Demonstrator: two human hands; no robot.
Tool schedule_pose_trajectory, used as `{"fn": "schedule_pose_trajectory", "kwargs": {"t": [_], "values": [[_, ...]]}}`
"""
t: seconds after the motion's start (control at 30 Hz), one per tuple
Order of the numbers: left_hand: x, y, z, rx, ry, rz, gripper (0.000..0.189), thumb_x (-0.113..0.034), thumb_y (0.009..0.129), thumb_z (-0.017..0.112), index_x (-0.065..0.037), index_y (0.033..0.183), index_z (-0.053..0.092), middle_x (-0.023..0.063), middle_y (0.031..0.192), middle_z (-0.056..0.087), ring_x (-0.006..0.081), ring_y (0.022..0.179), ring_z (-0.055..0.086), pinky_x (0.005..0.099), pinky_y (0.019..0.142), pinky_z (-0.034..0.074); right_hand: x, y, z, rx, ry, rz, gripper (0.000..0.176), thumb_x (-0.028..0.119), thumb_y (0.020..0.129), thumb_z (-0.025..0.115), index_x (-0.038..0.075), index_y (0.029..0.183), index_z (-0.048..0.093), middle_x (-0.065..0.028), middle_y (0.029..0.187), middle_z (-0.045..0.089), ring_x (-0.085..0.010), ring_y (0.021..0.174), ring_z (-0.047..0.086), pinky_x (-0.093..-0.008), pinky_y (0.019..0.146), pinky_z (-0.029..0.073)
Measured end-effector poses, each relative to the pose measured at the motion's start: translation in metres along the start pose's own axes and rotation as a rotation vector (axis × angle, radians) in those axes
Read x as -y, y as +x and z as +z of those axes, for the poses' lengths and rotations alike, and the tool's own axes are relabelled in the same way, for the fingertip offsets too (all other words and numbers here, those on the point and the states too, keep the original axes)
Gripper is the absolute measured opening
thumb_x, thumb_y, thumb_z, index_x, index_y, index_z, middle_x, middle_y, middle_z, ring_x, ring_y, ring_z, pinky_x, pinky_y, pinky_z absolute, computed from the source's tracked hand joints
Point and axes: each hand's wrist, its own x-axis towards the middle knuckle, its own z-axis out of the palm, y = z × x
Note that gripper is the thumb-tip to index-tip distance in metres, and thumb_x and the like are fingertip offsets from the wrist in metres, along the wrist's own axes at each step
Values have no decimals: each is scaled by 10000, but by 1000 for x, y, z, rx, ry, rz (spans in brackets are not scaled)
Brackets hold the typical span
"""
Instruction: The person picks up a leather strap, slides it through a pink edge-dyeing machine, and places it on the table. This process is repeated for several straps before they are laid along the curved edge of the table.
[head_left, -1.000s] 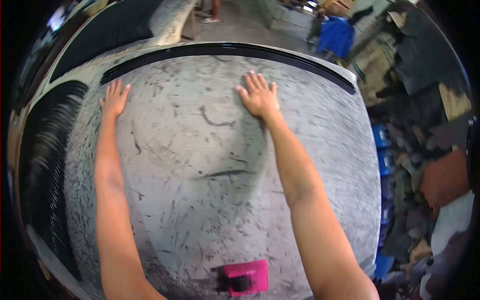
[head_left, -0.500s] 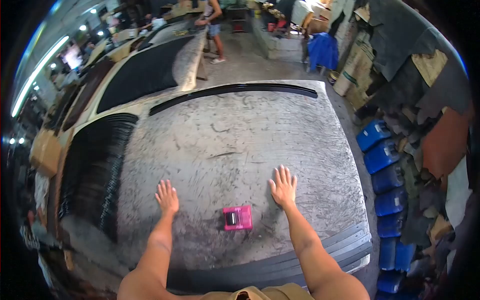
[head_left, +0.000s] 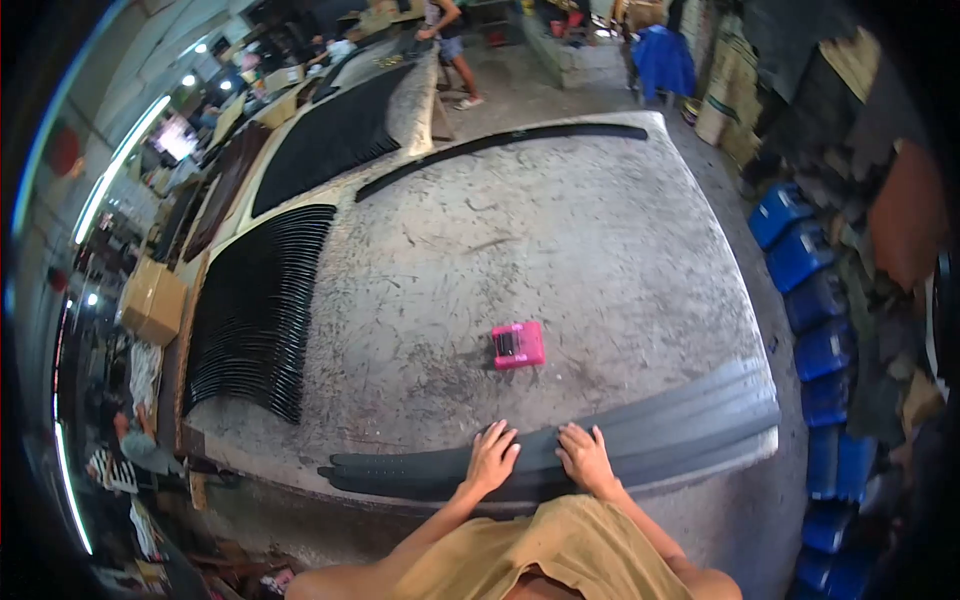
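Observation:
Both my hands are over a stack of long dark grey leather-like strips (head_left: 670,415) along the table's near edge. My left hand (head_left: 492,458) lies on the strips left of centre, fingers apart and slightly bent. A short way to its right, my right hand (head_left: 586,456) touches the strips too, its fingers spread with nothing visibly gripped. Beyond the hands, a small pink box (head_left: 530,343) with a dark patch sits on the scuffed grey table (head_left: 450,260).
Black strips in a row (head_left: 255,310) cover the table's left side. Along the far edge runs a long black strip (head_left: 500,143). Blue jugs (head_left: 825,355) line the floor at right. A cardboard box (head_left: 152,300) is at left. Another person (head_left: 452,45) stands far back.
My hands have drawn back from the middle of the table to the strips at the near edge and come closer together. The view has shifted; the pink box stays on the table.

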Motion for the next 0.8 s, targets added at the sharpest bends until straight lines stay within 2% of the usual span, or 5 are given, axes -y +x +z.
{"fn": "schedule_pose_trajectory", "kwargs": {"t": [0.2, 0.4, 0.6, 0.73, 0.8], "values": [[-9, -9, 6, 14, -66, 177, 358, -220, 904, 624, -10, 1193, 631, 182, 1209, 606, 357, 1133, 568, 428, 972, 446, 19, 13, 4, -109, -115, -9, 406, 272, 825, 689, 120, 1193, 608, -104, 1149, 555, -291, 1157, 508, -526, 1073, 328], [9, 15, 2, 117, -24, 64, 370, -255, 845, 712, -60, 1145, 621, 141, 1084, 564, 338, 1009, 544, 435, 877, 441, 18, 48, 1, 93, -191, 39, 443, 300, 807, 705, 106, 1192, 599, -125, 1122, 560, -297, 1120, 538, -496, 1002, 385], [9, 42, -14, 133, -79, 102, 266, -360, 964, 557, -94, 949, 561, 204, 802, 669, 453, 769, 637, 534, 648, 479, 7, 69, -5, 151, -117, -61, 272, 290, 855, 649, 89, 1031, 597, -109, 1015, 604, -297, 967, 611, -459, 829, 441], [19, 61, -66, 129, 49, 45, 488, -449, 981, 509, -25, 751, 580, 225, 642, 574, 399, 648, 624, 486, 595, 446, 16, 72, -91, 47, -211, -183, 648, 648, 850, 527, 76, 1133, 637, -143, 1020, 623, -302, 1031, 582, -450, 878, 427], [31, 74, -101, 157, -57, -27, 551, -455, 976, 530, 10, 682, 554, 190, 586, 499, 261, 532, 506, 425, 548, 397, -12, 77, -132, 23, -381, -176, 797, 783, 755, 548, 82, 1117, 664, -135, 1015, 608, -298, 1035, 565, -443, 898, 418]]}}
